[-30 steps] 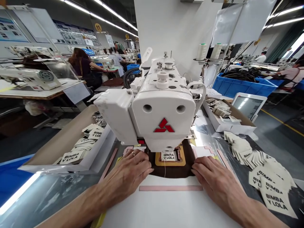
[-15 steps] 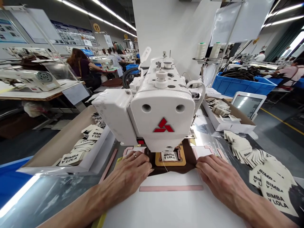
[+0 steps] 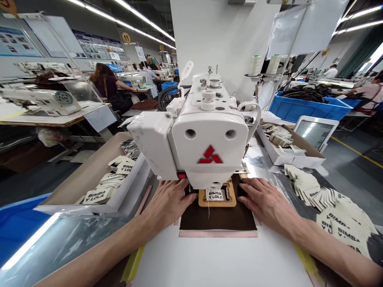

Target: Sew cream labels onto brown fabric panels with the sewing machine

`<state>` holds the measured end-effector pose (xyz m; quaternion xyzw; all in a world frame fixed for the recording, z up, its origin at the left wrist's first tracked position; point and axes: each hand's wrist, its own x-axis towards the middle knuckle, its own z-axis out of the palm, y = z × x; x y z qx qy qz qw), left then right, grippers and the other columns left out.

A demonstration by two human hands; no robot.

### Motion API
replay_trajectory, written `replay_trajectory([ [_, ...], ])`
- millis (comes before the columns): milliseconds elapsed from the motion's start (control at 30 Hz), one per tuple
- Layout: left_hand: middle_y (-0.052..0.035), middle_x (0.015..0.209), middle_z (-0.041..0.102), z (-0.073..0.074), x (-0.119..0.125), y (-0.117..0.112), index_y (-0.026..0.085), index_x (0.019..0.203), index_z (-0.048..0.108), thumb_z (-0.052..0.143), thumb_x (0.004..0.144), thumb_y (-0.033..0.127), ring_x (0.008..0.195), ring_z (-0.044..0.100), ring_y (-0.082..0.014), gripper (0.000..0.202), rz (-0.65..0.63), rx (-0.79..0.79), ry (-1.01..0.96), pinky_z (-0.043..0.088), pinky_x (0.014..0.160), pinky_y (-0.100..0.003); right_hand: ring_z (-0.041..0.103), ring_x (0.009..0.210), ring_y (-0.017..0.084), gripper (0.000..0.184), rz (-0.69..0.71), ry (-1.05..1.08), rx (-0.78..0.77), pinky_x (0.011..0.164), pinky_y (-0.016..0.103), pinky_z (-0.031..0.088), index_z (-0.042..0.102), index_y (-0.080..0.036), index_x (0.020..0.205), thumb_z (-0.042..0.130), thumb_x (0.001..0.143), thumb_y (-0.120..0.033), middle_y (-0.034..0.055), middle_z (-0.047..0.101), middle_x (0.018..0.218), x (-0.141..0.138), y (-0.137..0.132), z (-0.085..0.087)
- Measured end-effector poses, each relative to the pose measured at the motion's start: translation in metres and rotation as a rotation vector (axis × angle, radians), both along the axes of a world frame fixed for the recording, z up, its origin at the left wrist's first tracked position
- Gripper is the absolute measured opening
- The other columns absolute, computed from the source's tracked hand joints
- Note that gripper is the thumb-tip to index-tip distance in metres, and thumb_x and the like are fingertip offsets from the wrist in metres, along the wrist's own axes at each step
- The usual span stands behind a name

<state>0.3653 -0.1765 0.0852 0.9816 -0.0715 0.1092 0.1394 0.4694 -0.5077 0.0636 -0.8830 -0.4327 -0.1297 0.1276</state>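
A dark brown fabric piece lies flat under the white sewing machine head, its near edge at a pink strip on a white board. A tan clamp frame rests on the fabric. Inside the frame shows a cream "BIMBA Y LOLA" label, with a loose thread hanging in front. My left hand is flat at the fabric's left side, thumb spread onto it. On the other side my right hand lies open, thumb and fingertips at the fabric's right edge. Neither hand grips anything; the left fingertips are partly hidden behind the machine.
At left stands a cardboard box of labels; another label box sits at back right. Loose labels fan out along the right. Behind are a tablet screen, thread cones and a blue crate. Other people work farther off.
The brown fabric's near edge has come down flat to the pink strip. Both hands have moved slightly forward and flattened, their curled fingers now stretched out. The view has shifted a little.
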Motion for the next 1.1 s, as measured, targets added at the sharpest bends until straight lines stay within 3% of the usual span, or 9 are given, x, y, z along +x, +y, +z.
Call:
replay_trajectory([
  [133, -0.0054, 0.092, 0.072, -0.009, 0.006, -0.006, 0.023, 0.096, 0.064, 0.056, 0.100, 0.028, 0.094, 0.069, -0.0309, 0.011, 0.070, -0.002, 0.017, 0.048, 0.088, -0.046, 0.062, 0.121, 0.030, 0.027, -0.004, 0.060, 0.008, 0.099, 0.049, 0.054, 0.071, -0.019, 0.127, 0.054, 0.112, -0.033, 0.0114, 0.068, 0.133, 0.004, 0.005, -0.003],
  [267, -0.0046, 0.091, 0.074, -0.010, 0.008, -0.006, 0.023, 0.094, 0.067, 0.051, 0.103, 0.031, 0.096, 0.070, -0.0306, 0.019, 0.088, -0.027, 0.059, 0.047, 0.090, -0.045, 0.064, 0.110, 0.026, 0.024, -0.009, 0.058, 0.039, 0.095, 0.044, 0.052, 0.073, -0.021, 0.118, 0.051, 0.112, -0.025, 0.0096, 0.070, 0.122, 0.006, 0.012, -0.001],
  [500, -0.0001, 0.067, 0.064, -0.007, 0.017, -0.008, 0.021, 0.074, 0.058, 0.052, 0.098, 0.025, 0.072, 0.064, -0.0233, 0.026, 0.144, -0.064, 0.120, 0.047, 0.086, -0.041, 0.064, 0.097, 0.027, 0.024, -0.038, 0.047, 0.042, 0.088, 0.044, 0.048, 0.076, -0.022, 0.104, 0.053, 0.111, -0.026, 0.0084, 0.070, 0.106, 0.013, 0.025, -0.001],
  [633, -0.0028, 0.078, 0.071, -0.008, 0.014, -0.006, 0.022, 0.084, 0.065, 0.050, 0.099, 0.028, 0.086, 0.068, -0.0269, 0.022, 0.133, -0.085, 0.118, 0.046, 0.090, -0.042, 0.064, 0.094, 0.027, 0.023, -0.038, 0.047, 0.048, 0.086, 0.043, 0.048, 0.075, -0.021, 0.101, 0.054, 0.111, -0.024, 0.0081, 0.069, 0.102, 0.010, 0.025, 0.001],
  [733, -0.0056, 0.098, 0.075, -0.004, 0.006, -0.005, 0.022, 0.097, 0.069, 0.046, 0.103, 0.034, 0.104, 0.068, -0.0294, 0.027, 0.096, -0.096, 0.107, 0.043, 0.097, -0.045, 0.064, 0.094, 0.026, 0.022, -0.014, 0.056, 0.056, 0.085, 0.042, 0.049, 0.074, -0.020, 0.102, 0.054, 0.111, -0.024, 0.0081, 0.069, 0.103, 0.005, 0.020, 0.000],
  [833, -0.0064, 0.104, 0.074, 0.004, -0.003, -0.007, 0.021, 0.096, 0.068, 0.041, 0.107, 0.037, 0.111, 0.066, -0.0284, 0.033, 0.058, -0.098, 0.103, 0.042, 0.100, -0.044, 0.064, 0.095, 0.026, 0.022, 0.023, 0.063, 0.056, 0.085, 0.041, 0.050, 0.073, -0.020, 0.104, 0.053, 0.111, -0.024, 0.0083, 0.069, 0.106, 0.001, 0.015, -0.001],
  [933, -0.0063, 0.102, 0.072, 0.010, -0.007, -0.009, 0.021, 0.088, 0.066, 0.042, 0.108, 0.039, 0.106, 0.065, -0.0266, 0.036, 0.033, -0.088, 0.104, 0.045, 0.094, -0.042, 0.064, 0.096, 0.027, 0.023, 0.042, 0.060, 0.057, 0.085, 0.043, 0.051, 0.072, -0.019, 0.107, 0.050, 0.112, -0.024, 0.0093, 0.069, 0.109, -0.004, 0.011, 0.000],
  [1000, -0.0055, 0.096, 0.071, 0.010, -0.007, -0.009, 0.021, 0.083, 0.063, 0.043, 0.108, 0.038, 0.099, 0.065, -0.0254, 0.037, 0.024, -0.074, 0.098, 0.046, 0.090, -0.041, 0.065, 0.101, 0.029, 0.022, 0.033, 0.042, 0.076, 0.087, 0.046, 0.052, 0.070, -0.017, 0.120, 0.051, 0.112, -0.025, 0.0118, 0.069, 0.119, -0.011, 0.009, 0.003],
  [1100, -0.0055, 0.099, 0.071, 0.007, -0.007, -0.007, 0.021, 0.093, 0.067, 0.046, 0.109, 0.037, 0.098, 0.065, -0.0258, 0.030, 0.022, -0.050, 0.059, 0.046, 0.089, -0.041, 0.063, 0.114, 0.033, 0.032, 0.088, 0.038, 0.083, 0.094, 0.051, 0.052, 0.063, -0.015, 0.136, 0.059, 0.110, -0.033, 0.0149, 0.066, 0.132, -0.026, 0.005, 0.010],
])
